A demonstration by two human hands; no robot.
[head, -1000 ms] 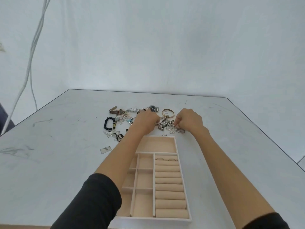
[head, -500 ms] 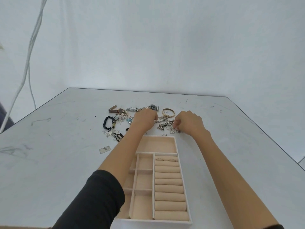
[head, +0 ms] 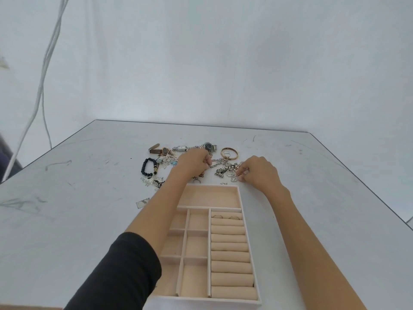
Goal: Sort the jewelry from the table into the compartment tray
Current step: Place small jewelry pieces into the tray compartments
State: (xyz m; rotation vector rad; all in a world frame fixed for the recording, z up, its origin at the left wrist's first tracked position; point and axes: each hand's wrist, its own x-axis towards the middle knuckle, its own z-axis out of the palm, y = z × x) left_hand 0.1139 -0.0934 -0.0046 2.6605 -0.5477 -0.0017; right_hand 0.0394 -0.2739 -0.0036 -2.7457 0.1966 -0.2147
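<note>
Jewelry (head: 225, 170): we see it heaped on the counter (head: 89, 209) just beyond the tray (head: 210, 185).
Left hand (head: 193, 163): fingers curled, pinching jewelry there.
Right hand (head: 257, 173): pinching jewelry beyond the tray's far right corner.

beige compartment tray (head: 207, 185) lies flat on the table (head: 89, 209), its long side running away from the person: one wide compartment at the far end, small square ones in two columns on the left, padded ring rolls down the right, with two rings (head: 218, 216) in the farthest slot

just beyond the far rim lies the jewelry: brown-strap watch (head: 159, 150), silver rectangular watch (head: 182, 148) and dark-dial steel watch (head: 209, 147) in a row at the back, gold bangle (head: 229, 153) to their right, black bead bracelet (head: 148, 167) on the left, and a tangle of silver chains (head: 224, 170) in the middle, pinched by left hand (head: 192, 163) and right hand (head: 259, 173)
</note>
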